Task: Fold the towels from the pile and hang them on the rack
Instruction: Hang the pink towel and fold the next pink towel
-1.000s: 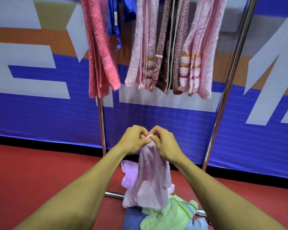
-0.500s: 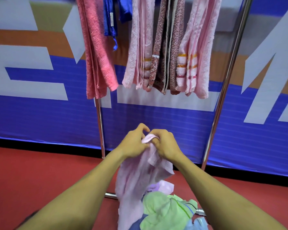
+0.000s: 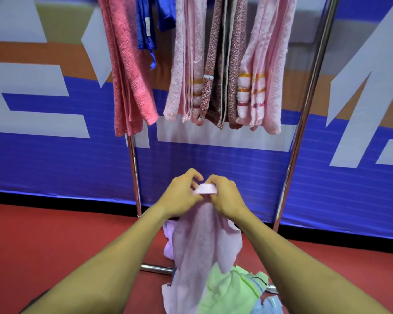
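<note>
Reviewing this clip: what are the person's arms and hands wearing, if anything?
Nothing visible. Both forearms are bare up to the frame's bottom edge, with no sleeves in view. The left hand and right hand show no gloves, rings, watch or wristbands.

Both hands, left hand [image 3: 179, 196] and right hand [image 3: 227, 198], pinch a pale pink towel [image 3: 202, 241] before the rack [image 3: 304, 114].

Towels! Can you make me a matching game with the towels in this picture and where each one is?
Things:
1. light pink towel
2. green towel
3. coral towel
4. blue cloth

Places:
A. hanging at the rack's left end
B. held up by both hands
C. on the pile on the floor
D. hanging just right of the coral towel

Pairs: 1-B, 2-C, 3-A, 4-D
</note>
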Demonstrator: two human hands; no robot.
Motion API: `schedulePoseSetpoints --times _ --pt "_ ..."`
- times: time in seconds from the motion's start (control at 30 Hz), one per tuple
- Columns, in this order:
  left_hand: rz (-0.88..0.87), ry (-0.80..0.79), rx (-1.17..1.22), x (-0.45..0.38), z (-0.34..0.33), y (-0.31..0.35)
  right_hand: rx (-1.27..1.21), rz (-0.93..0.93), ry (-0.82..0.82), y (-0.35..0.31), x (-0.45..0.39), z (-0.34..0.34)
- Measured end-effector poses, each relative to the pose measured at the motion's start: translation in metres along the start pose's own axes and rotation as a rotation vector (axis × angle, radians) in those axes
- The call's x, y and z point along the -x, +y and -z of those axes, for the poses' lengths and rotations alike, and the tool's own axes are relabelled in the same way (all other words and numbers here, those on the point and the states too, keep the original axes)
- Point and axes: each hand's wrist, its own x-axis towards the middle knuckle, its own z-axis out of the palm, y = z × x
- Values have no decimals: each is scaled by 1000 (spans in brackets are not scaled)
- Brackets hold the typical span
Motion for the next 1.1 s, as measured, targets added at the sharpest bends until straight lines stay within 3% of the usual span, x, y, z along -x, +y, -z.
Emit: schedulePoseSetpoints --times 0.03,0.1,0.2,0.3,0.43,0.53,0.77,1.1 --pt "-24 20 10 1 -2 3 -7 13 -4 -1 1 -2" --pt "21 213 -6 -4 1 6 -15 -14 15 1 1 -2" --pt "226 407 47 -10 13 -2 -43 -92 22 7 0 5" --pt "282 303 -7 -8 17 -12 -76 -58 11 4 1 9" --pt "-60 29 12 1 6 -1 -136 26 -37 -9 4 6" --pt "-113 147 -35 -2 8 4 -141 22 -15 -8 4 9" --pt "161 495 6 -6 23 -4 108 -110 -7 19 -2 16" --pt "576 820 329 -8 46 -36 108 -257 7 37 -3 25"
